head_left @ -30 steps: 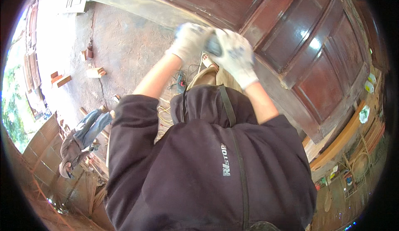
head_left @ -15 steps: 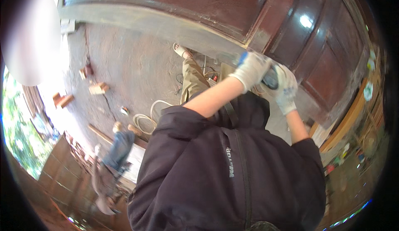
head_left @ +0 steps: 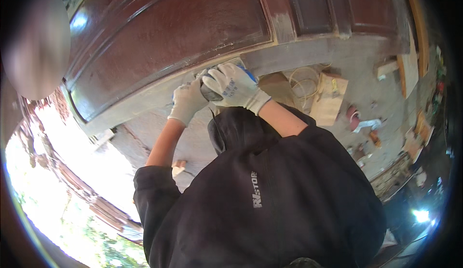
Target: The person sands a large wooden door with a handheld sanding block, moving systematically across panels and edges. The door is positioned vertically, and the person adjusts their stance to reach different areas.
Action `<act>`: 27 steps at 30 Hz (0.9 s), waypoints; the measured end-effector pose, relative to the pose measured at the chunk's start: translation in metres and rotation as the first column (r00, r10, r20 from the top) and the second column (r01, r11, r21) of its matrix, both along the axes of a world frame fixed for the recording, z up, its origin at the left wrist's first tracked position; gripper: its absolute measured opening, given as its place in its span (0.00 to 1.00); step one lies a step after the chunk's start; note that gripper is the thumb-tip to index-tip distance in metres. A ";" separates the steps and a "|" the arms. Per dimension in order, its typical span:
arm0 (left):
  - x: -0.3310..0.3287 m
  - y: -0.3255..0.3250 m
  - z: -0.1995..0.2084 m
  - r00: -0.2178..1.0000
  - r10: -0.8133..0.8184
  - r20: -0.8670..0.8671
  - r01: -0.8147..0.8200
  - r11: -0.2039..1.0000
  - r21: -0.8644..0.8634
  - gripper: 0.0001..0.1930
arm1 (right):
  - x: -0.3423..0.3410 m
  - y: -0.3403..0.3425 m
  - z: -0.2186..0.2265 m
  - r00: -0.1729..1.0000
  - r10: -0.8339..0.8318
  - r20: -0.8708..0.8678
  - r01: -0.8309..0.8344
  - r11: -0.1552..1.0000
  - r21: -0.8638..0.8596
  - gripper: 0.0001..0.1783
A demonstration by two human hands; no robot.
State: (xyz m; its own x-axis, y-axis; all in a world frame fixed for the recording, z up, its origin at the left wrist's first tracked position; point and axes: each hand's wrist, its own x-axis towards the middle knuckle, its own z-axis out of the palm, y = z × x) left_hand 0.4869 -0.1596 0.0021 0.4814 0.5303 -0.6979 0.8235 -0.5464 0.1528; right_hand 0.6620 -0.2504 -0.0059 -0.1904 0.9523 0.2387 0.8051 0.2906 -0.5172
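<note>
Both my hands wear white knit gloves with blue on them. My left hand (head_left: 187, 100) and my right hand (head_left: 235, 87) close together around a dark grey, rounded hand tool (head_left: 211, 91). Much of the tool is hidden under the gloves, so its exact kind does not show. It rests at the near edge of a large reddish-brown panelled wooden door (head_left: 202, 27). That edge looks pale and dusty, as if its finish is worn away, while the panels stay dark and glossy.
Right of my body, a wooden board or box (head_left: 329, 99) stands near a coiled pale hose (head_left: 304, 82). Farther right lie a dark red roll-like object (head_left: 353, 117) and wood pieces. Long planks (head_left: 415, 31) stand at the far right. Bright daylight comes from the left.
My hands and the tool have moved left along the door's edge, and my view has turned with them. The person at lower left has gone out of view.
</note>
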 end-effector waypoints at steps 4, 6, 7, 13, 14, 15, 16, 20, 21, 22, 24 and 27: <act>0.047 -0.001 -0.005 0.985 -0.144 0.095 0.140 0.989 0.047 0.38 | 0.040 -0.019 0.005 0.988 -0.149 -0.049 0.147 0.988 -0.043 0.33; 0.079 -0.003 -0.010 0.961 -0.220 0.166 0.206 0.974 0.098 0.38 | 0.067 -0.025 0.003 0.980 -0.191 -0.047 0.191 0.982 0.001 0.33; 0.108 0.001 0.010 0.983 -0.181 0.041 0.182 0.983 -0.024 0.38 | 0.077 -0.027 0.000 0.972 -0.233 -0.032 0.234 0.971 0.048 0.33; 0.081 0.036 -0.005 0.978 -0.194 -0.070 0.196 0.980 0.025 0.24 | 0.068 0.006 -0.012 0.986 -0.155 -0.068 0.153 0.987 -0.041 0.32; 0.081 0.035 0.001 0.978 -0.165 -0.130 0.166 0.986 -0.006 0.24 | 0.062 0.009 -0.013 0.987 -0.153 -0.045 0.151 0.988 -0.043 0.32; 0.085 0.029 0.005 0.979 -0.155 -0.132 0.154 0.988 -0.018 0.24 | 0.060 0.007 -0.014 0.989 -0.149 -0.021 0.148 0.988 -0.046 0.32; 0.093 0.024 0.018 0.981 -0.138 -0.139 0.136 0.990 -0.020 0.25 | 0.062 0.003 -0.014 0.986 -0.157 -0.062 0.154 0.987 -0.050 0.31; 0.115 0.005 0.008 0.980 -0.200 0.027 0.195 0.973 0.126 0.27 | 0.092 -0.023 -0.016 0.970 -0.230 -0.073 0.230 0.973 -0.012 0.30; 0.118 0.007 0.006 0.976 -0.216 0.020 0.212 0.969 0.123 0.27 | 0.096 -0.025 -0.017 0.964 -0.260 -0.048 0.261 0.965 0.013 0.29; 0.128 0.011 0.006 0.971 -0.237 0.018 0.233 0.965 0.122 0.27 | 0.097 -0.023 -0.019 0.968 -0.246 -0.048 0.247 0.969 0.003 0.29; 0.125 0.018 0.006 0.971 -0.236 -0.027 0.237 0.969 0.070 0.28 | 0.092 -0.013 -0.020 0.975 -0.215 -0.048 0.215 0.977 -0.014 0.28; 0.101 0.027 0.011 0.976 -0.164 -0.146 0.159 0.986 -0.045 0.30 | 0.069 0.001 -0.018 0.982 -0.178 -0.061 0.179 0.984 0.006 0.29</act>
